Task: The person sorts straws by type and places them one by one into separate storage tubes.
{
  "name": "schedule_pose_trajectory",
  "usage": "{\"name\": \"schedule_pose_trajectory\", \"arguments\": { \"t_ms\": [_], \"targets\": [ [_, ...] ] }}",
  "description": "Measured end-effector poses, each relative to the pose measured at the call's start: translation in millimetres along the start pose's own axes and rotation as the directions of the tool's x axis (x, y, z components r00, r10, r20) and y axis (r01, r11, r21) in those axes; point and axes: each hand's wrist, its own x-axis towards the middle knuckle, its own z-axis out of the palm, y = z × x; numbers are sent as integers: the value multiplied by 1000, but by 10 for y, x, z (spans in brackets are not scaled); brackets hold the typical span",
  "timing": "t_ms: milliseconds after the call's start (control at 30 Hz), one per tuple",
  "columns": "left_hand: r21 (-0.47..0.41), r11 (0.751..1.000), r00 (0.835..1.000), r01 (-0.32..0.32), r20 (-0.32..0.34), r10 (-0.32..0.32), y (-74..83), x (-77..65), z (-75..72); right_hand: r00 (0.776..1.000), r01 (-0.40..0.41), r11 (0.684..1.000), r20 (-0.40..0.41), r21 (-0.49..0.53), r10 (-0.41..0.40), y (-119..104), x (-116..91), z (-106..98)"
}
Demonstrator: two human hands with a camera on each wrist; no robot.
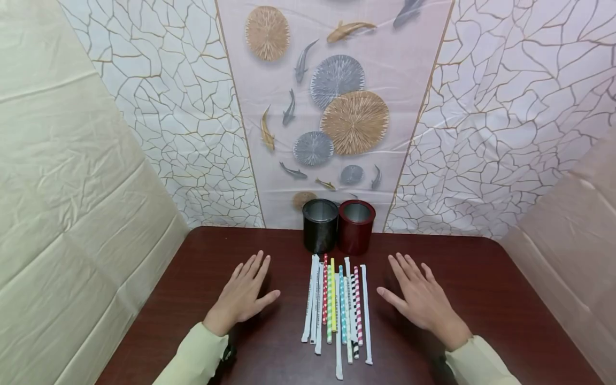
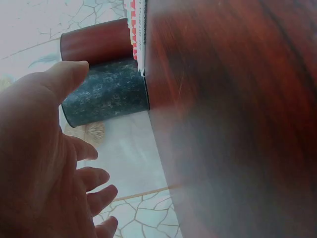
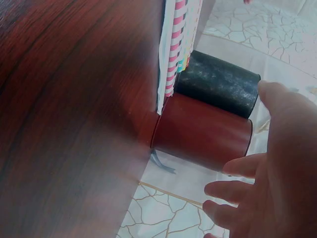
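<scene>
Between the hands lies a row of several straws, pointing away from the person. Some are white paper-wrapped straws (image 1: 365, 315); others are bare and coloured, among them a red dotted straw (image 1: 325, 289), a yellow straw (image 1: 333, 305) and a pink striped straw (image 1: 358, 305). Left of the row is my left hand (image 1: 243, 294), palm down, its fingers extended and holding nothing. To the right, my right hand (image 1: 422, 299) is likewise spread and holds nothing. Beyond the straws' far ends stand a black canister (image 1: 320, 232) and a dark red canister (image 1: 355, 235), side by side with open tops.
The dark brown table (image 1: 481, 289) has rounded far corners. A patterned cloth backdrop (image 1: 308, 176) hangs behind it. Cream cloth walls (image 1: 72, 240) rise along both sides.
</scene>
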Motion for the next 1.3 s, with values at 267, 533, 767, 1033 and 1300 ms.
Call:
{"name": "schedule_pose_trajectory", "arguments": {
  "t_ms": [267,533,767,1033,1300],
  "targets": [
    [-45,999,999,-22,30,24,22,158,-179,999,41,998,-17,47,-40,-12,101,-60],
    [-95,994,997,-50,58,55,136,423,-485,997,50,975,40,216,-60,-84,332,-165],
    [-101,994,996,-29,83,38,253,748,-697,994,-3,948,105,319,-33,-145,589,-232],
    [-95,994,998,-53,41,57,349,1143,-736,979,-98,942,199,321,34,-212,864,-196],
    [-86,996,999,-34,24,36,478,1470,-674,946,-197,920,310,338,89,-280,1065,-49]
  ]
}}
